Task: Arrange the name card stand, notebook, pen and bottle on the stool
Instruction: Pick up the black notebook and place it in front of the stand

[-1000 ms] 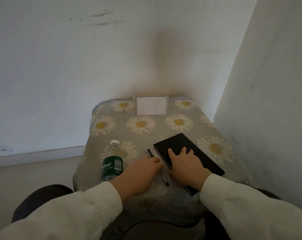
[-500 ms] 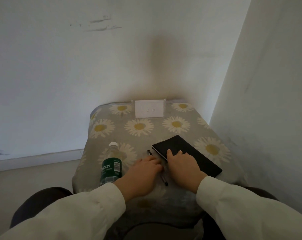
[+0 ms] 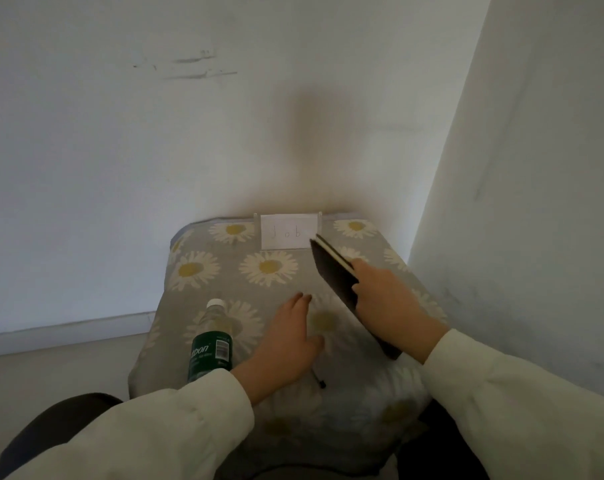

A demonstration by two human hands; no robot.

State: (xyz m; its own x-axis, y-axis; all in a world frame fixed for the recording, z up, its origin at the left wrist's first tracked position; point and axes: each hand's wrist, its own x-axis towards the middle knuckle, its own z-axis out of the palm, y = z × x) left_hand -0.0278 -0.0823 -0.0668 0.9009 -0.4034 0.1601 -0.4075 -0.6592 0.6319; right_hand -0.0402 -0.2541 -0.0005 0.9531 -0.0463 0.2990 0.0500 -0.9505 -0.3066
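The right hand (image 3: pixel 394 299) has its grip closed on the black notebook (image 3: pixel 335 271), thumb on the dark cover facing left, fingers hidden behind it. The notebook is lifted off the stool (image 3: pixel 224 271) and tilted on edge, its pale page edge showing along the upper side. Its far corner overlaps the lower right corner of the name card stand (image 3: pixel 289 231) in this view; whether they touch cannot be told. Its near corner hangs low beside the right wrist.

The left hand (image 3: pixel 286 344) lies palm down on the daisy-print cushion, fingers stretched forward and loosely spread, grasping nothing that can be seen. The pen (image 3: pixel 318 379) is mostly hidden under this hand; only its dark near end pokes out below the heel of the palm, so it is unclear whether the hand presses on it.

The bottle (image 3: pixel 212 341) stands just left of the left hand on the near left part of the stool, white cap up, green label toward the camera, its base hidden behind the left sleeve (image 3: pixel 176 420).

The stand sits upright at the far edge of the stool, against the wall (image 3: pixel 120 150), with a white card reading "Job". A second wall closes in on the right, forming a corner.
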